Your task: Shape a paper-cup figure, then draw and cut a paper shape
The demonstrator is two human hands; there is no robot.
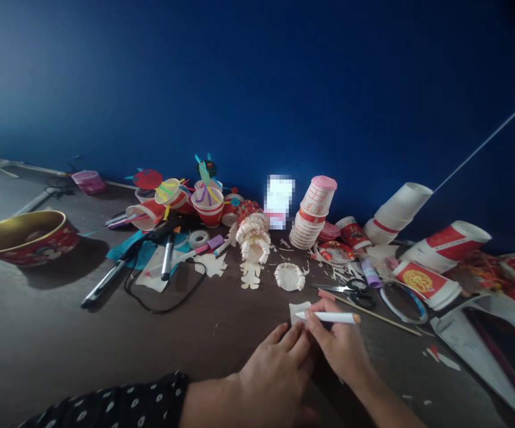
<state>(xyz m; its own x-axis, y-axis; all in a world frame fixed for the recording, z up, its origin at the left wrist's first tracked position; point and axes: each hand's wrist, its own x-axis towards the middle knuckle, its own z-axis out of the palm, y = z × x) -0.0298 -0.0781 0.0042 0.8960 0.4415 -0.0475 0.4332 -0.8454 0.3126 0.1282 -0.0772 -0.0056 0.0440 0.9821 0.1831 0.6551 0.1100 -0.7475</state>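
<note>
A small white piece of paper (299,310) lies on the dark table just beyond my hands. My left hand (275,364) rests beside it, its fingers stretched forward over the paper's near edge. In my right hand (343,348) is a white marker (334,317) with an orange end, gripped between thumb and fingers. The marker lies at a low slant, its tip at the paper; any mark there is too small to make out. Above the paper sit a round paper-cup base with a fringed rim (290,277) and a cut-out paper figure (250,276).
Scissors (355,291), a wooden stick (382,316) and a glue stick (370,272) lie to the right. Stacked paper cups (315,211) stand at the back. Leftward are a red-and-gold bowl (38,246), a box cutter (106,285) and a black cord (150,310).
</note>
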